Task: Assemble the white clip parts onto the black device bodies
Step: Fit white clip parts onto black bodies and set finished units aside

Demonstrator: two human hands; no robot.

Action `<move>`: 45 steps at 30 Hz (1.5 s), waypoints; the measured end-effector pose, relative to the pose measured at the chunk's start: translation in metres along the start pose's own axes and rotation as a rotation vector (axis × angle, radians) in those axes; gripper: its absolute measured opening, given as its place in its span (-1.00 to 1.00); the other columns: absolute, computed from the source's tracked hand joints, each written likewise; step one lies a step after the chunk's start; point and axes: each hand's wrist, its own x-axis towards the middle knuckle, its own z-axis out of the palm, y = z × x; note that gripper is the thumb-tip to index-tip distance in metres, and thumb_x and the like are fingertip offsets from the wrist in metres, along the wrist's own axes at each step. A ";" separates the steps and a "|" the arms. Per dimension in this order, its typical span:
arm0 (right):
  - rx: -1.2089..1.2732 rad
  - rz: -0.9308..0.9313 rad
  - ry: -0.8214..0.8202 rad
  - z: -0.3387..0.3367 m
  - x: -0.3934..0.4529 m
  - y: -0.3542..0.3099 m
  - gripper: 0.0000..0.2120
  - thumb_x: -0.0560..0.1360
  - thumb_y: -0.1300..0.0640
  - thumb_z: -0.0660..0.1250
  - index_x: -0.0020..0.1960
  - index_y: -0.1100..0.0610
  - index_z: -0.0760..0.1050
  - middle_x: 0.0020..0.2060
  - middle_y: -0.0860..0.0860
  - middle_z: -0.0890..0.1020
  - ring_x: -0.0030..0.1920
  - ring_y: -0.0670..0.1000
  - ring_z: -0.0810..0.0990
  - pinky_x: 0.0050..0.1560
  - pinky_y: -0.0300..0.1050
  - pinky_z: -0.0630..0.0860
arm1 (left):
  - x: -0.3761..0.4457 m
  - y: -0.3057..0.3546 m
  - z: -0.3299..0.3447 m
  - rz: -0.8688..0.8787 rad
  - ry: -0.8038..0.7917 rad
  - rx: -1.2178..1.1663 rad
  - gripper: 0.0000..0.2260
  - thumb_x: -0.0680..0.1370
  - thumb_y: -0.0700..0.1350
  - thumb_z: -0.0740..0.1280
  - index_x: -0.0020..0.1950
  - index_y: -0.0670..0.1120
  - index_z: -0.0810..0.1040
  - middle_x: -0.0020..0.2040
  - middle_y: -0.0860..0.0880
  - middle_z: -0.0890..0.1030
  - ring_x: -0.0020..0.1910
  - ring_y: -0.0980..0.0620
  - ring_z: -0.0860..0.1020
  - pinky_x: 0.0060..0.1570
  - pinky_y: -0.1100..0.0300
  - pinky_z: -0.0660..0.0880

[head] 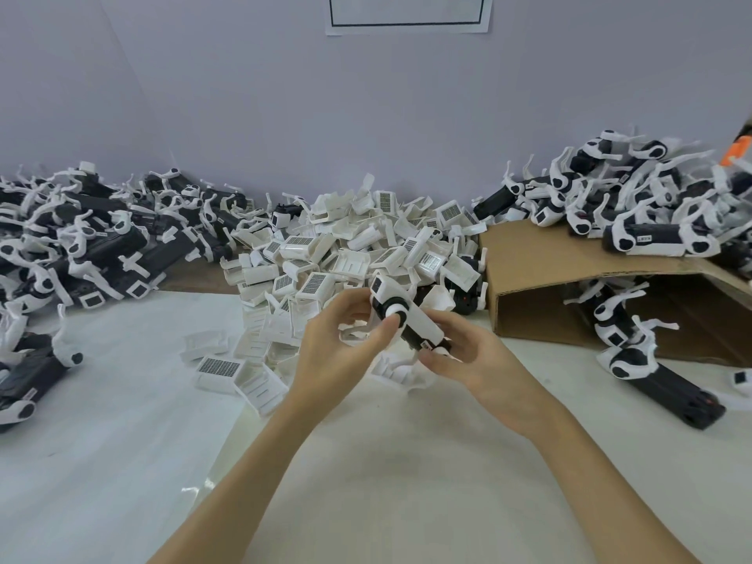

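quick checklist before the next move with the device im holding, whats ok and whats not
1. Device held by both hands: ok; left hand and right hand both grip it.
2. White clip seated on the body: cannot tell; fingers hide the joint.
3. Device lifted off the table: ok.
4. Loose white clips in reach: ok; pile of white clips lies just behind the hands.
5. Room for the finished piece: ok; cardboard box on the right has bare patches.

Tilted black device body (408, 319) (white-clipped)
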 end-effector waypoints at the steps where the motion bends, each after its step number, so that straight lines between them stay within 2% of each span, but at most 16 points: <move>1: -0.008 0.006 0.006 -0.001 0.000 0.001 -0.52 0.53 0.13 0.52 0.43 -0.04 0.54 0.31 -0.07 0.65 0.34 -0.04 0.60 0.45 0.10 0.48 | 0.001 -0.001 -0.001 -0.028 -0.036 -0.027 -0.53 0.43 0.28 0.43 0.23 0.05 0.65 0.08 0.10 0.73 0.15 0.12 0.67 0.29 -0.01 0.56; 6: 0.012 0.037 -0.032 -0.003 0.002 0.007 -0.50 0.56 0.05 0.51 0.47 -0.10 0.49 0.33 -0.09 0.64 0.38 -0.06 0.57 0.47 0.12 0.45 | -0.001 -0.004 0.004 -0.058 -0.012 -0.056 -0.57 0.44 0.31 0.45 0.18 0.09 0.63 0.04 0.13 0.71 0.07 0.14 0.67 0.15 0.15 0.56; 10: -0.287 -0.139 0.139 0.019 0.005 0.013 -0.44 0.52 0.06 0.56 0.40 -0.30 0.44 0.27 -0.35 0.57 0.33 -0.26 0.53 0.23 -0.29 0.54 | -0.012 -0.008 0.021 0.149 0.108 0.227 -0.51 0.46 0.32 0.49 0.25 0.08 0.54 0.05 0.19 0.66 0.04 0.12 0.64 0.07 0.25 0.52; 12: -0.394 -0.284 0.223 0.027 0.005 0.024 -0.51 0.52 0.16 0.54 0.36 -0.15 0.50 0.18 -0.24 0.63 0.22 -0.19 0.61 0.13 -0.33 0.53 | -0.018 -0.011 0.028 0.329 0.117 0.414 -0.42 0.48 0.34 0.48 0.32 0.00 0.53 0.11 0.19 0.64 0.07 0.13 0.59 0.10 0.17 0.50; 15: -0.409 -0.308 0.319 0.029 0.003 0.029 -0.57 0.56 0.23 0.49 0.38 -0.02 0.54 0.09 -0.14 0.70 0.12 -0.13 0.67 0.10 -0.26 0.56 | -0.019 -0.013 0.030 0.516 0.131 0.484 -0.39 0.54 0.35 0.41 0.32 -0.12 0.54 0.12 0.12 0.65 0.09 0.25 0.52 0.10 0.05 0.52; 17: -0.453 -0.318 0.318 0.028 0.003 0.027 -0.55 0.57 0.26 0.45 0.39 -0.06 0.52 0.08 -0.13 0.68 0.08 -0.10 0.65 0.07 -0.31 0.54 | -0.019 -0.009 0.030 0.429 0.099 0.405 -0.44 0.55 0.38 0.36 0.32 -0.02 0.51 0.11 0.21 0.62 0.13 0.31 0.51 0.10 0.08 0.52; 19: -0.557 -0.310 0.260 0.028 0.002 0.026 -0.42 0.54 0.34 0.40 0.47 -0.07 0.46 0.14 -0.13 0.63 0.15 -0.07 0.57 0.12 -0.33 0.49 | -0.021 -0.005 0.029 0.228 0.042 0.184 -0.60 0.55 0.36 0.36 0.22 0.12 0.49 0.03 0.24 0.63 0.06 0.20 0.59 0.07 0.21 0.50; 22: -0.737 -0.304 0.246 0.027 0.003 0.027 -0.34 0.53 0.28 0.45 0.56 -0.05 0.37 0.18 -0.05 0.54 0.23 0.00 0.46 0.24 -0.17 0.48 | -0.014 0.000 0.024 -0.040 0.009 -0.197 -0.64 0.60 0.26 0.35 0.07 -0.03 0.52 -0.12 0.12 0.62 -0.13 0.14 0.60 -0.03 0.22 0.51; 25: -0.770 -0.326 0.352 0.025 0.004 0.021 -0.43 0.54 0.00 0.51 0.52 0.00 0.47 0.03 -0.02 0.51 0.13 0.00 0.46 0.13 -0.19 0.49 | -0.004 -0.003 0.013 -0.187 0.001 -0.315 -0.55 0.68 0.27 0.28 0.12 -0.14 0.57 -0.02 -0.13 0.67 -0.11 0.05 0.63 0.04 0.14 0.55; 29: -0.762 -0.349 0.415 0.025 0.004 0.018 -0.46 0.47 -0.13 0.54 0.40 0.01 0.59 -0.03 -0.03 0.51 0.08 0.02 0.53 0.10 -0.18 0.53 | 0.000 -0.008 0.010 -0.114 -0.051 -0.115 -0.55 0.50 0.38 0.36 0.08 0.03 0.63 -0.05 0.01 0.70 -0.07 0.08 0.66 0.00 0.21 0.57; 33: -0.237 -0.058 0.198 0.021 0.004 0.007 -0.45 0.47 -0.44 0.35 0.36 -0.22 0.53 0.11 -0.16 0.62 0.15 -0.19 0.62 0.07 -0.41 0.48 | 0.001 -0.010 0.010 -0.198 -0.011 -0.297 -0.66 0.58 0.27 0.43 0.06 0.01 0.71 -0.13 -0.04 0.71 -0.19 0.04 0.63 -0.12 0.34 0.55; 36: 0.011 0.064 0.079 0.017 0.005 0.002 -0.56 0.49 -0.31 0.37 0.22 -0.06 0.64 -0.03 -0.02 0.72 -0.02 0.01 0.74 -0.03 -0.16 0.65 | 0.000 -0.012 0.009 -0.223 -0.006 -0.356 -0.61 0.59 0.24 0.37 0.08 -0.08 0.71 -0.15 -0.03 0.72 -0.22 0.07 0.62 -0.12 0.37 0.52; 38: -0.060 0.074 0.034 0.015 0.004 0.002 -0.57 0.52 -0.31 0.37 0.17 0.00 0.66 -0.04 0.01 0.74 -0.02 0.08 0.74 -0.09 -0.02 0.68 | 0.000 -0.014 0.010 -0.220 0.003 -0.341 -0.58 0.58 0.25 0.36 0.07 -0.10 0.69 -0.17 -0.02 0.71 -0.23 0.09 0.61 -0.10 0.33 0.51; 40: -0.172 0.071 0.028 0.013 0.003 0.000 -0.53 0.51 -0.40 0.37 0.13 -0.03 0.67 -0.06 0.01 0.74 -0.09 0.09 0.72 -0.25 -0.05 0.61 | 0.001 -0.015 0.010 -0.238 -0.003 -0.315 -0.56 0.60 0.30 0.37 0.09 -0.07 0.70 -0.12 -0.02 0.74 -0.19 0.09 0.65 -0.02 0.21 0.51; 43: -0.156 0.101 0.068 0.002 0.005 -0.010 -0.42 0.47 -0.41 0.39 -0.11 0.15 0.66 -0.20 0.09 0.73 -0.32 0.13 0.66 -0.39 -0.04 0.55 | 0.001 -0.016 0.010 -0.240 -0.016 -0.309 -0.58 0.57 0.46 0.25 0.16 0.20 0.66 0.03 0.07 0.74 0.00 0.13 0.69 0.08 0.14 0.49; 45: -0.028 0.141 0.102 -0.013 0.016 -0.026 -0.28 0.49 -0.40 0.38 -0.11 0.33 0.63 -0.18 0.27 0.72 -0.26 0.18 0.72 -0.44 -0.08 0.51 | 0.003 -0.014 0.010 -0.226 0.039 -0.337 -0.52 0.52 0.53 0.17 0.22 0.30 0.61 0.07 0.12 0.71 0.03 0.11 0.67 0.09 0.12 0.53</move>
